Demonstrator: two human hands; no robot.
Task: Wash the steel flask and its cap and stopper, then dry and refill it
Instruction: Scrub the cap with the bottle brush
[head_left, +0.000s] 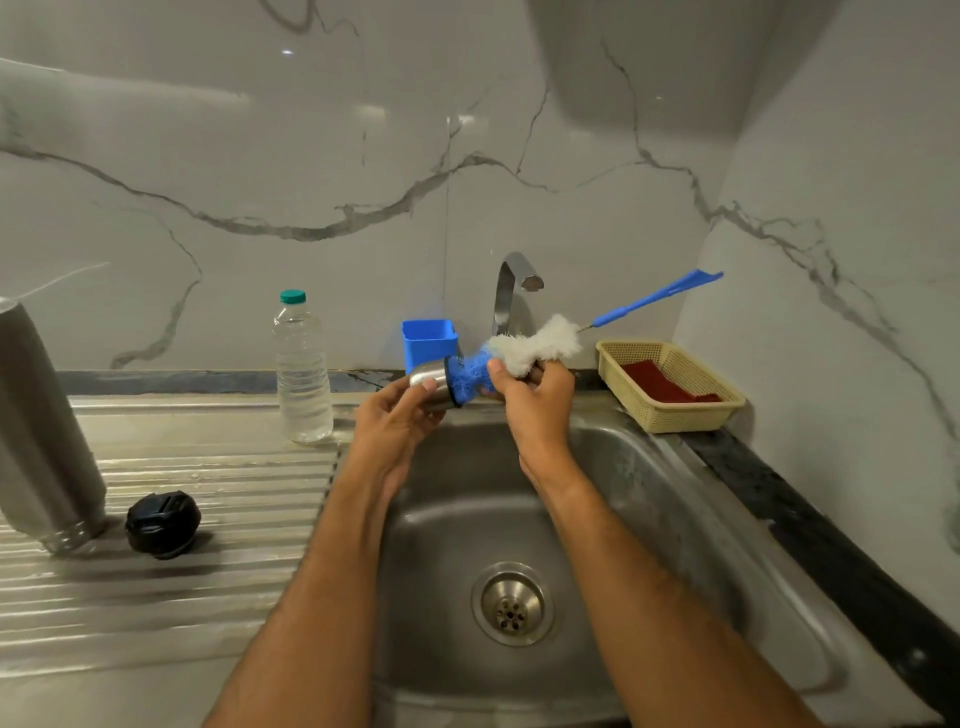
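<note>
From the head view, your left hand (402, 415) grips the steel cap (434, 382) over the sink (675, 499), and your right hand (535, 400) pinches the bottle brush (535, 343) by its bristles, the blue tip inside the cap. Expect light, rigid, wet-slick steel; hold its sides. The flask (44, 441) and stopper (163, 524) stand far left on the drainboard (208, 587). The tap (511, 291) crowds you behind; the open room is below.

No writing, label, brand, number or sign can be read anywhere here; the clear plastic bottle (302, 370) by the sink (675, 499) carries no readable label.
</note>
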